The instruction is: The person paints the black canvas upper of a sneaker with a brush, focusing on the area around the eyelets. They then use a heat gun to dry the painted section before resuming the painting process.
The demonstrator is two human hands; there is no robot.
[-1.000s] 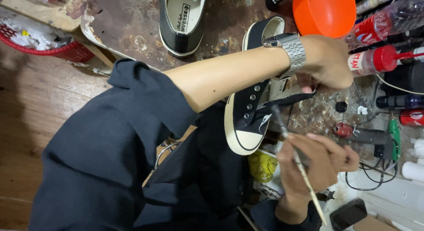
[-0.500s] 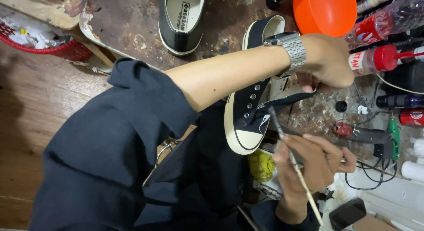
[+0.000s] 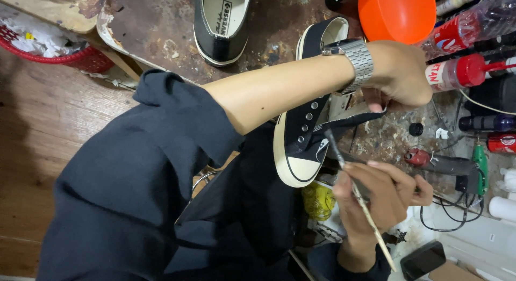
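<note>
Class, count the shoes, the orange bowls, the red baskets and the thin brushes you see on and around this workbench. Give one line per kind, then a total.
Shoes: 2, one held, one lying on the bench
Orange bowl: 1
Red basket: 1
Thin brush: 1
Total: 5

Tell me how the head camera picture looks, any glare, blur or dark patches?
Head view: mostly sharp; light falls evenly on the forearm and the left hand. The dark sleeve loses detail in shadow. Mild shine on the metal watch and orange bowl. The thin brush in the right hand stays crisp, no motion blur.
</note>
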